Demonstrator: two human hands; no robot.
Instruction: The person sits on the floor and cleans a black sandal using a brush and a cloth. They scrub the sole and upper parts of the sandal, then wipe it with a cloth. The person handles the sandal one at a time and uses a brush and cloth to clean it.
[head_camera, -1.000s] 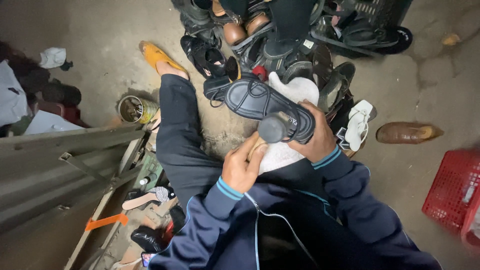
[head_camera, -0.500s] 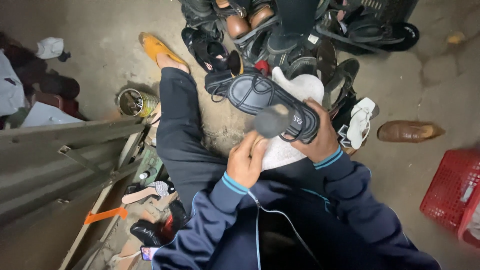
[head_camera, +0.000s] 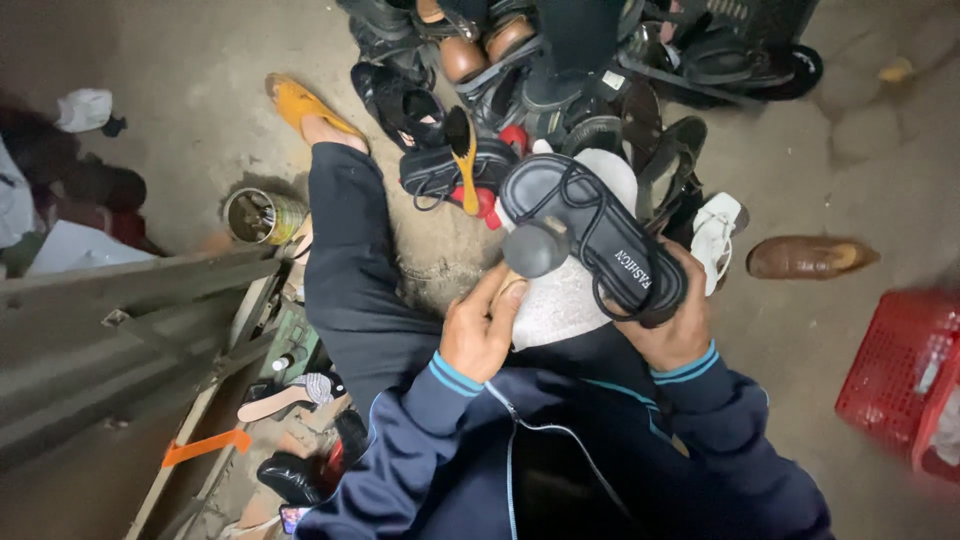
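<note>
Fingers (head_camera: 668, 318) of the right hand (head_camera: 672, 325) clamp the black sandal (head_camera: 590, 235), while the left hand (head_camera: 480, 330) grips a round-headed tool (head_camera: 532, 252), best pressed squarely against the sole.

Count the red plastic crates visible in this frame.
1. A red plastic crate stands on the concrete floor at the right edge of the view, right of the right hand holding the black sandal. It is cut off by the frame, so more could be hidden.

shoe pile (head_camera: 560, 70) crowding ahead, bare floor (head_camera: 180, 70) open far left
</note>
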